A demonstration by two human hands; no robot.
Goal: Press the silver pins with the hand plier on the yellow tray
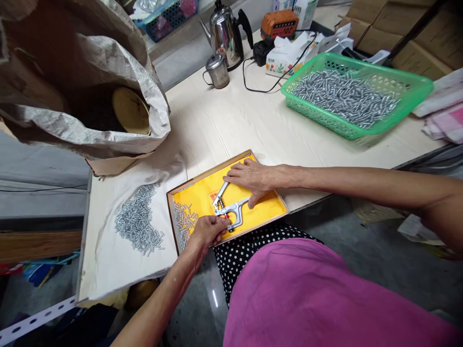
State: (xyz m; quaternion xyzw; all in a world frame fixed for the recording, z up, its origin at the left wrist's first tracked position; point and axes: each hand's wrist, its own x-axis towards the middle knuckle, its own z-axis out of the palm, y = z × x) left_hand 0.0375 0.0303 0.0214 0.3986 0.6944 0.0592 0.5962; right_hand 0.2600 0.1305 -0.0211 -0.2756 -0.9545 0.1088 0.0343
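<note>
Silver snap-fastener pliers [237, 210] lie over a shallow wooden box [208, 177] lined in yellow, their handles spread apart. My right hand [251, 178] spans the handles, fingers over the far one and thumb at the near one. At the jaw end, my left hand [210, 229] is closed in a pinch right beside the red-tipped part of the pliers; whatever sits between its fingertips is hidden. Small silver metal pins [185, 219] are scattered in the left end of the box, close to my left hand.
A heap of similar pins [139, 221] lies on white cloth at left. Behind it stands a large open sack [123, 144]. A green basket [314, 113] of metal pieces is at right. Farther back are a kettle [226, 36], a metal cup [217, 72] and an orange battery [278, 24] with a cable.
</note>
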